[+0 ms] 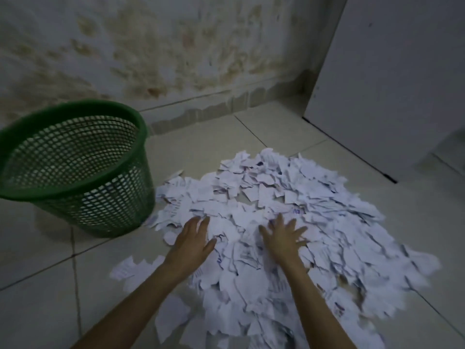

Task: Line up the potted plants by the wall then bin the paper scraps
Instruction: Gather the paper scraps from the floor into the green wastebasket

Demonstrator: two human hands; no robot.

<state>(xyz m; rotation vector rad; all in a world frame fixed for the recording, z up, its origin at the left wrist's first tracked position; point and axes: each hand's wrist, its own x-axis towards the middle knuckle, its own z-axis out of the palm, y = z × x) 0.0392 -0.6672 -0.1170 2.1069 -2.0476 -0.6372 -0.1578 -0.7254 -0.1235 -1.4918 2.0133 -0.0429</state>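
A wide heap of torn white paper scraps [289, 197] covers the tiled floor in the middle and right of the head view. My left hand [193, 238] lies flat on the heap's left side with fingers spread. My right hand [284, 235] lies flat on the heap a little to the right, fingers spread too. Neither hand holds anything. A green mesh waste basket [75, 167] stands on the floor to the left of the heap, tilted slightly, and no paper shows inside it. No potted plants are in view.
A stained wall [151, 59] runs behind the basket and the heap. A white cabinet or door panel [390, 84] stands at the right. A few loose scraps [128, 270] lie apart at the heap's near left. Pale floor tiles [37, 273] extend to the near left.
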